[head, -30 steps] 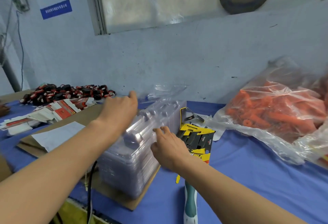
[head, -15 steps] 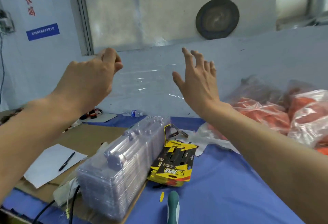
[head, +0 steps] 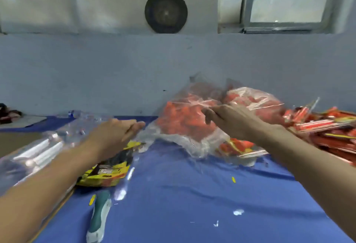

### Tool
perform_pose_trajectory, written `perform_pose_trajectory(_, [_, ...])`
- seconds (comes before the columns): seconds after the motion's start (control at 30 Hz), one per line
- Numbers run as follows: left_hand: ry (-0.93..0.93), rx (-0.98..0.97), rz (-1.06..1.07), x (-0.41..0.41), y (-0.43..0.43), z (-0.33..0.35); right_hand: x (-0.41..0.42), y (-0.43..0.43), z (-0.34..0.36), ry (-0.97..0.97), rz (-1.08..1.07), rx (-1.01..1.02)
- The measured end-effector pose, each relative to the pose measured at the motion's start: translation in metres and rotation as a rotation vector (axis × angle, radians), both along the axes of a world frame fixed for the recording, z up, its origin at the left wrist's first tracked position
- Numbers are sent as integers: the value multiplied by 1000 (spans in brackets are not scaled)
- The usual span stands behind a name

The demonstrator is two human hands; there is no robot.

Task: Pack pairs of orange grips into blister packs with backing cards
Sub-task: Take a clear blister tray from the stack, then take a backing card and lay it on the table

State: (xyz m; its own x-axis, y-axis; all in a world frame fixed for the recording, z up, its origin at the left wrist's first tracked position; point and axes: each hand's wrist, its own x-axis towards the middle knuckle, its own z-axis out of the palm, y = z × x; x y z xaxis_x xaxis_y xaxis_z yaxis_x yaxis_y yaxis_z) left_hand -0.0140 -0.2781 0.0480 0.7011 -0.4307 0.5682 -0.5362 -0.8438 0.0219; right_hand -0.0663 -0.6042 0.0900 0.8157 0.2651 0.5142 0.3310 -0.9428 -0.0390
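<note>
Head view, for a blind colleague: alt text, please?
Over a blue table, the right hand pinches the top of a clear bag of orange grips; the left hand reaches its edge. Blister packs and yellow backing cards lie at left.

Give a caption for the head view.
Left hand and right hand reach for the bag of orange grips on the table.

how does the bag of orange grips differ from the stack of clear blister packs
The bag of grips is soft, crumpled and filled with orange; the blister stack is stiff, moulded and colourless. The bag slumps right of centre; the blister stack lies at the left. Both are clear plastic.
</note>
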Motion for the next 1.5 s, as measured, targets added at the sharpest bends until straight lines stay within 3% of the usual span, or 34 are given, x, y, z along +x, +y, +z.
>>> perform_pose_trajectory(0.17, [437,-79,3,12,-64,-101,4,-55,-111,328,-204,-9])
perform_pose_trajectory(0.37, [645,-10,55,43,-95,-157,29,-83,-208,465,-242,28])
perform_pose_trajectory(0.47, [712,-186,40,54,-101,-161,41,-83,-225,412,-263,-23])
perform_pose_trajectory(0.57, [566,-359,56,58,-92,-159,43,-70,-224,346,-289,40])
perform_pose_trajectory(0.7, [276,-189,364,76,-55,-151,38,-43,-205,311,-246,86])
perform_pose_trajectory(0.77, [296,-91,544,80,-33,-153,32,-23,-198,318,-215,92])
perform_pose_trajectory(0.87, [500,-16,677,71,-8,-165,23,9,-199,369,-141,34])
perform_pose_trajectory(1.0, [506,99,633,59,4,-181,17,44,-209,376,-91,6])
perform_pose_trajectory(1.4, [76,-139,590,45,27,-154,16,69,-215,242,-78,89])
perform_pose_trajectory(1.5, [142,-163,617,49,31,-151,16,67,-211,210,-92,139])
